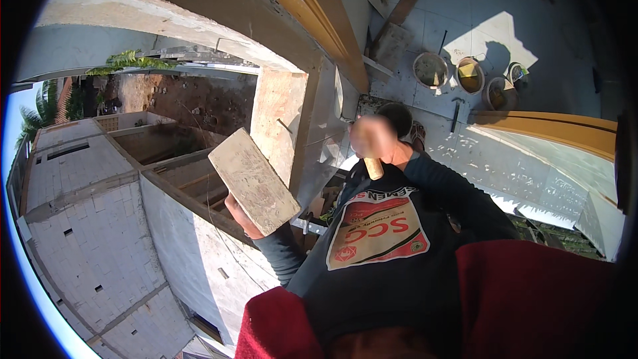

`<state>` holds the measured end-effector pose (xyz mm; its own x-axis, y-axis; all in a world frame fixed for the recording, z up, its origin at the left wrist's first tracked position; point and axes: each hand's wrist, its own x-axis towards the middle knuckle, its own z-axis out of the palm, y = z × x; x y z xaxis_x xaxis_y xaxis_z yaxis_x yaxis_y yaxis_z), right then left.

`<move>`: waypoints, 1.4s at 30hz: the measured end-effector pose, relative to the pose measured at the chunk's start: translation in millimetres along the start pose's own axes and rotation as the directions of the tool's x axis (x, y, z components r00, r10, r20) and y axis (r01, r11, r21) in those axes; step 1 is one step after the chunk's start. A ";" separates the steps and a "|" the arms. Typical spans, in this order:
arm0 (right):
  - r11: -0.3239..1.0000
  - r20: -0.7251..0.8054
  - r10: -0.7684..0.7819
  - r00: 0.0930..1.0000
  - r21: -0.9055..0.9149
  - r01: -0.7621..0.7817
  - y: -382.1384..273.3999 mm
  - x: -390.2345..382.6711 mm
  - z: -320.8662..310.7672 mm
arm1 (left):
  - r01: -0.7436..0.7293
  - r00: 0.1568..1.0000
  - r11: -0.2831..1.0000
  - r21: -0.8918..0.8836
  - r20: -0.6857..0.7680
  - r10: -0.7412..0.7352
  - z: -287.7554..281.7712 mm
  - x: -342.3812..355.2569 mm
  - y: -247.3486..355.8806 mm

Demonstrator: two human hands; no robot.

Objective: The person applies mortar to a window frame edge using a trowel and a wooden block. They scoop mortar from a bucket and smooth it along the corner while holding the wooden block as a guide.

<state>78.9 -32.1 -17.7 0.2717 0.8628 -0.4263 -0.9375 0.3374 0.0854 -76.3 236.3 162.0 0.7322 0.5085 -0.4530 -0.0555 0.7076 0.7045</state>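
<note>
Item: one flat rectangular block [254,181], pale grey and rough-faced. It is held up in the air, tilted, with its broad face toward the camera and its long axis running from upper left to lower right.

Support: a co-worker's hand [240,216] grips the lower left edge of the block. The palm lies against the edge and the fingers wrap behind it. How far they spread cannot be told, as the block hides them.

To the right of the block stands the co-worker, in a black long-sleeved shirt [372,252] with a red and white print. A short wooden handle [373,168] shows right of the block, just above the shirt collar.

Directly behind the block rises a bare concrete column [279,116]. Left of and below the block lie grey blockwork walls [86,226], seen from above.

Above and well to the right of the block, three round buckets [430,68] stand on a grey floor, with a hammer [456,112] lying near them. A yellow beam [312,6] runs above the block.

Below and right of the block, two red sleeves [531,292] enter from the lower edge. The wearer's own hands do not show, so their state cannot be told.
</note>
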 end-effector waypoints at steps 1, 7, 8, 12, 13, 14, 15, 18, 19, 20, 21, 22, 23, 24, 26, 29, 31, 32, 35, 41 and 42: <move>1.000 -0.001 -0.001 1.000 0.029 0.001 1.2 9.5 12.8 | -0.025 0.997 0.998 0.053 -0.066 0.029 -0.7 -0.6 -0.5; 0.974 0.138 -0.138 0.981 0.197 0.110 12.4 27.9 94.9 | -0.069 0.997 0.998 -0.010 0.032 0.070 -8.1 -5.7 1.4; 0.978 0.159 -0.148 0.976 0.169 0.121 14.9 24.3 106.7 | -0.065 0.998 0.998 -0.022 0.022 0.065 -10.9 -6.0 2.8; 0.984 0.290 -0.165 0.943 0.113 0.138 16.5 3.3 143.1 | -0.103 0.994 0.995 0.012 0.040 0.103 -17.1 -5.9 1.2; 0.984 0.274 -0.170 0.947 0.105 0.147 17.3 -0.3 152.8 | -0.127 0.992 0.990 0.057 0.029 0.126 -17.2 -6.4 0.4; 0.983 0.295 -0.174 0.940 0.108 0.148 17.3 -4.1 162.1 | -0.126 0.991 0.991 0.034 0.052 0.124 -16.0 -6.9 -0.8; 0.984 0.315 -0.166 0.934 0.116 0.136 17.9 -8.7 171.2 | -0.126 0.990 0.992 0.028 0.073 0.123 -13.9 -7.5 -1.4; 0.987 0.388 -0.151 0.909 0.116 0.114 24.4 -22.4 203.3 | -0.150 0.987 0.987 0.048 0.071 0.147 -3.1 -12.0 -1.1; 0.987 0.423 -0.154 0.893 0.111 0.118 26.7 -26.6 214.7 | -0.172 0.984 0.981 0.086 0.063 0.167 1.6 -14.0 -1.2; 0.987 0.413 -0.155 0.898 0.095 0.127 28.4 -31.4 225.9 | -0.196 0.981 0.974 0.113 0.039 0.192 7.1 -14.8 -1.6; 0.989 0.450 -0.147 0.881 0.047 0.141 30.1 -37.0 236.9 | -0.228 0.974 0.960 0.164 0.021 0.227 12.9 -15.3 -2.0; 0.985 0.480 -0.157 0.863 0.013 0.173 31.1 -41.2 248.7 | -0.256 0.966 0.944 0.210 0.012 0.259 18.8 -16.9 -2.4; 0.984 0.494 -0.151 0.856 -0.010 0.179 31.9 -46.0 259.6 | -0.199 0.966 0.980 -0.018 0.163 0.199 24.2 -21.1 -2.2; 0.983 0.509 -0.141 0.849 -0.033 0.183 33.0 -49.9 270.8 | -0.243 0.970 0.957 0.158 0.048 0.239 30.2 -22.4 -0.8; 0.985 0.548 -0.128 0.827 -0.028 0.172 37.1 -54.6 292.2 | -0.348 0.935 0.895 0.280 0.035 0.353 43.0 -22.8 -5.2; 0.972 0.622 -0.106 0.776 -0.100 0.213 43.2 -63.0 309.1 | -0.284 0.882 0.942 -0.180 0.337 0.330 58.1 -23.9 -12.5; 0.893 0.651 -0.119 0.750 -0.260 0.368 43.3 -75.1 302.2 | -0.239 0.887 0.955 -0.175 0.362 0.288 62.1 -24.6 -9.8; 0.843 0.701 -0.098 0.706 -0.319 0.433 38.9 -84.5 292.5 | -0.214 0.903 0.969 -0.123 0.354 0.244 62.0 -24.1 -7.0; 0.554 0.596 -0.028 0.803 -0.659 0.508 14.9 -97.9 266.2 | -0.255 0.935 0.967 -0.030 0.246 0.254 58.2 -15.0 -5.8; -0.133 0.241 0.173 0.955 -0.955 0.265 -46.6 -134.9 226.2 | -0.644 0.710 0.248 0.723 0.445 0.545 51.3 2.2 -53.2; -0.148 0.193 0.171 0.966 -0.965 0.218 -56.5 -141.7 222.3 | -0.700 0.631 0.138 0.700 0.516 0.579 57.0 5.5 -58.8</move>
<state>141.8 -89.7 238.1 0.1445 0.9638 -0.2240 -0.0120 -0.2247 -0.9744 -30.4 169.5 149.3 0.7801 0.4775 0.4043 -0.0448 -0.6019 0.7973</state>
